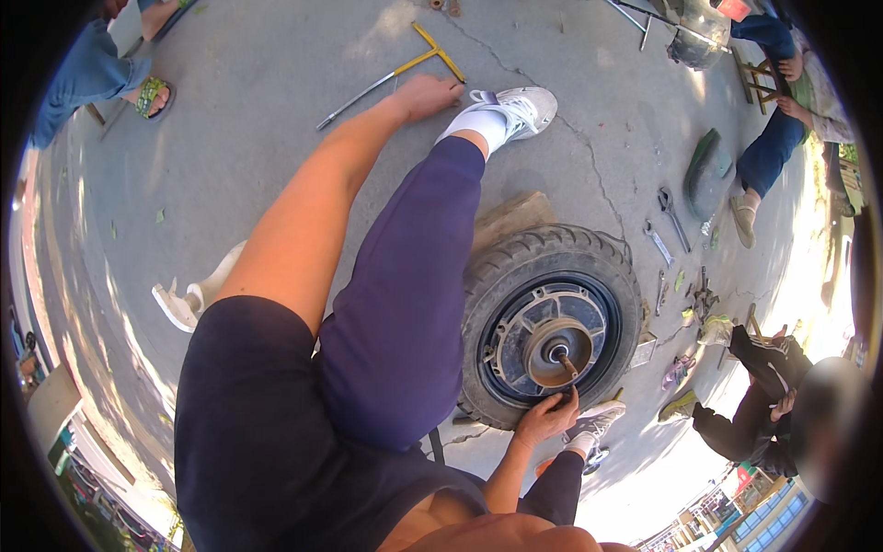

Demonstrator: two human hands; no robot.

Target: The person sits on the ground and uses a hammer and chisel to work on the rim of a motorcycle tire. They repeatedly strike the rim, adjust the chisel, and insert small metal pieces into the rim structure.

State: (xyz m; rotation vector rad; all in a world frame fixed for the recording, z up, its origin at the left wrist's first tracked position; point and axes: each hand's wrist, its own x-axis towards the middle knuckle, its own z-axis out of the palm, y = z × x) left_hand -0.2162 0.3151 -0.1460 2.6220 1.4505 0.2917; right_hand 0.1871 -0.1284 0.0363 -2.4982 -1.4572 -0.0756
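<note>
A black-tyred wheel with a dark rim lies on its side, partly over a wooden block. Out of the round metal drum at its hub sticks a rusty axle. My right hand is at the near side of the wheel, thumb and finger closed at the axle's tip. Low over the ground, my left hand has curled fingers beside my white shoe. What they may hold is hidden. Just beyond that hand lies a T-handled tool with a yellow handle and silver shaft.
Right of the wheel lie an adjustable wrench, another wrench and a dark curved piece. A white curved part is left of my arm. Several people sit around: one person's sandalled foot is at upper left, another's shoe at right.
</note>
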